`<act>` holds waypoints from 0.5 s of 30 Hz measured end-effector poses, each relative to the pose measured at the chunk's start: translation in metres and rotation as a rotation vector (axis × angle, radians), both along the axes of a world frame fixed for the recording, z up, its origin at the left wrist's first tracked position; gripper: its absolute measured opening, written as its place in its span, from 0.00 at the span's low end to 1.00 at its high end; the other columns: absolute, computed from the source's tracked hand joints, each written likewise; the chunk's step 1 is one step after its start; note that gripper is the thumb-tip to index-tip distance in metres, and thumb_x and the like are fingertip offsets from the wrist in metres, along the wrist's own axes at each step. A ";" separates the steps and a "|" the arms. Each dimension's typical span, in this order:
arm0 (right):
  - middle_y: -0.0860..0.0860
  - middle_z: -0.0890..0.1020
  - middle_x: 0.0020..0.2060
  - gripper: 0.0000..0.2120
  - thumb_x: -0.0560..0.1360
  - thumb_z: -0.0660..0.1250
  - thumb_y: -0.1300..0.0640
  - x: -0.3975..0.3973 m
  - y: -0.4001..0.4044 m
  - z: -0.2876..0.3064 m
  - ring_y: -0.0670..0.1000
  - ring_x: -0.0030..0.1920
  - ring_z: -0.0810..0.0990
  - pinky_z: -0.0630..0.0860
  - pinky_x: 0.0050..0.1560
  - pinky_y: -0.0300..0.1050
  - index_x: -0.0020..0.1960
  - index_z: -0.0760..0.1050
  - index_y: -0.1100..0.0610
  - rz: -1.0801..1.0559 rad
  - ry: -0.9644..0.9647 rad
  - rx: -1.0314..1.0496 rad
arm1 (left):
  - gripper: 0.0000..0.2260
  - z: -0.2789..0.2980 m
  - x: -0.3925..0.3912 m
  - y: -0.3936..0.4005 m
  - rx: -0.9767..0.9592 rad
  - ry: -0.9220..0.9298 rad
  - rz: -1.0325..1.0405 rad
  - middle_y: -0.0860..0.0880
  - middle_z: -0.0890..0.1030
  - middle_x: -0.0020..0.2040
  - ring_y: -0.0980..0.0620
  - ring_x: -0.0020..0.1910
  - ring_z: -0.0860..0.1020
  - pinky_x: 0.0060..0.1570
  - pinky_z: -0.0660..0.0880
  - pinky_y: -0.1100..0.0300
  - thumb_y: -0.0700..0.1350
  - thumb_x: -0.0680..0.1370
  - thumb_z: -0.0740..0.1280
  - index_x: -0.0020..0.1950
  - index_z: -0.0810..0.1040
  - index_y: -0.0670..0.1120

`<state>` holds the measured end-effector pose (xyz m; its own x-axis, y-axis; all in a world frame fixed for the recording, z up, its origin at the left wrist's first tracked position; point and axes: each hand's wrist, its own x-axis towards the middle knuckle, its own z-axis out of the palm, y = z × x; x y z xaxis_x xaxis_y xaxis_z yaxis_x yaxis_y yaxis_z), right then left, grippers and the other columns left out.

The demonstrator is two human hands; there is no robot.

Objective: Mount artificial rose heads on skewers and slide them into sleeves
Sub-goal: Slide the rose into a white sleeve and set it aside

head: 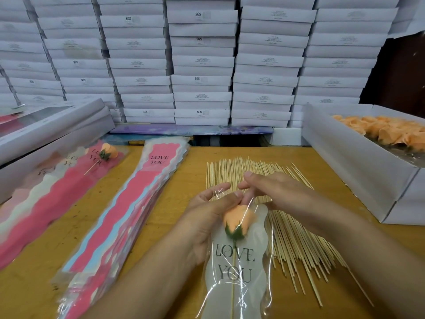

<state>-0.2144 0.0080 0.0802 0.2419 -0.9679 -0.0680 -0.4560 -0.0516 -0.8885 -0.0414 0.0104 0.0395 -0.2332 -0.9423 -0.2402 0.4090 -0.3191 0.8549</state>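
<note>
An orange rose head [239,221] with a green calyx sits on a skewer [233,282] inside a clear sleeve [236,268] printed LOVE YOU. My left hand [207,212] grips the sleeve beside the rose, thumb over its top. My right hand [271,192] pinches the sleeve's upper edge just above the rose. Loose skewers [299,245] lie spread under and to the right of my hands. A stack of pink sleeves [142,203] lies to the left.
A white box [358,162] of orange rose heads [391,130] stands at the right. Finished sleeved roses [69,180] lie at the far left beside flat boxes [46,130]. Stacked white boxes [202,65] wall the back of the wooden table [322,199].
</note>
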 end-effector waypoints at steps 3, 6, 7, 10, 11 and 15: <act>0.43 0.86 0.50 0.20 0.78 0.64 0.41 -0.001 -0.001 0.000 0.41 0.52 0.82 0.75 0.53 0.43 0.37 0.85 0.53 -0.077 -0.059 -0.040 | 0.31 0.000 0.001 -0.001 -0.013 -0.015 0.023 0.38 0.86 0.49 0.45 0.42 0.85 0.44 0.82 0.51 0.39 0.62 0.79 0.65 0.77 0.45; 0.40 0.86 0.46 0.13 0.77 0.69 0.46 -0.001 -0.003 -0.001 0.37 0.48 0.83 0.77 0.49 0.40 0.39 0.85 0.51 -0.096 -0.069 -0.076 | 0.31 0.000 0.001 -0.001 -0.004 -0.017 0.018 0.39 0.86 0.49 0.44 0.42 0.85 0.44 0.82 0.51 0.39 0.63 0.79 0.65 0.77 0.45; 0.38 0.86 0.45 0.11 0.76 0.70 0.47 -0.001 -0.003 -0.002 0.39 0.48 0.83 0.77 0.50 0.42 0.40 0.86 0.50 -0.090 -0.056 -0.082 | 0.31 0.000 0.001 -0.001 -0.003 -0.014 0.015 0.39 0.86 0.49 0.45 0.41 0.85 0.42 0.82 0.53 0.38 0.63 0.78 0.65 0.77 0.45; 0.32 0.84 0.44 0.07 0.76 0.70 0.48 -0.001 -0.002 -0.002 0.41 0.51 0.82 0.77 0.55 0.46 0.41 0.85 0.46 -0.059 -0.033 -0.085 | 0.31 0.002 -0.001 0.001 -0.001 -0.001 0.021 0.39 0.86 0.48 0.46 0.40 0.86 0.36 0.82 0.55 0.38 0.62 0.78 0.65 0.77 0.44; 0.32 0.84 0.44 0.07 0.76 0.71 0.48 0.000 -0.001 -0.002 0.40 0.50 0.82 0.77 0.55 0.46 0.41 0.85 0.45 -0.051 -0.026 -0.086 | 0.31 0.002 -0.001 0.001 -0.001 0.002 0.028 0.38 0.86 0.48 0.46 0.39 0.86 0.35 0.82 0.56 0.38 0.62 0.78 0.65 0.77 0.44; 0.45 0.85 0.47 0.09 0.73 0.73 0.48 0.001 0.001 -0.002 0.47 0.47 0.85 0.83 0.50 0.47 0.51 0.81 0.49 -0.096 -0.069 -0.073 | 0.31 0.004 0.000 0.000 -0.012 0.017 0.091 0.38 0.86 0.46 0.47 0.37 0.85 0.34 0.81 0.55 0.38 0.61 0.78 0.64 0.77 0.44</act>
<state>-0.2138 0.0093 0.0780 0.1492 -0.9887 0.0169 -0.3995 -0.0759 -0.9136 -0.0413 0.0104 0.0434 -0.1502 -0.9627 -0.2250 0.4507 -0.2692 0.8511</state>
